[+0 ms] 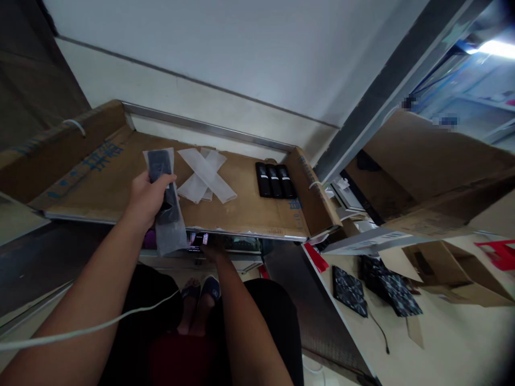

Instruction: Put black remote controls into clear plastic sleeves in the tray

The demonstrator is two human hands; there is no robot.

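My left hand (152, 195) is closed around a long black item in a frosted plastic sleeve (169, 230), raised over the front of a cardboard-lined shelf (245, 214). The thumb lies across its upper part. Just right of it, several empty frosted sleeves (207, 174) lie crossed on the cardboard. Further right, three slim black devices (275, 180) with white labels lie side by side. My right hand (214, 253) is below the shelf's front edge, beside a phone with a lit screen (197, 240). Its fingers are dark and mostly hidden, so whether it grips the phone is unclear.
Folded cardboard walls (316, 187) border the shelf's sides. A white cable (100, 321) crosses over my left forearm. To the right, a large open cardboard box (434, 166) stands near the shelf; dark patterned bags (350, 289) and another box (462, 273) are on the floor.
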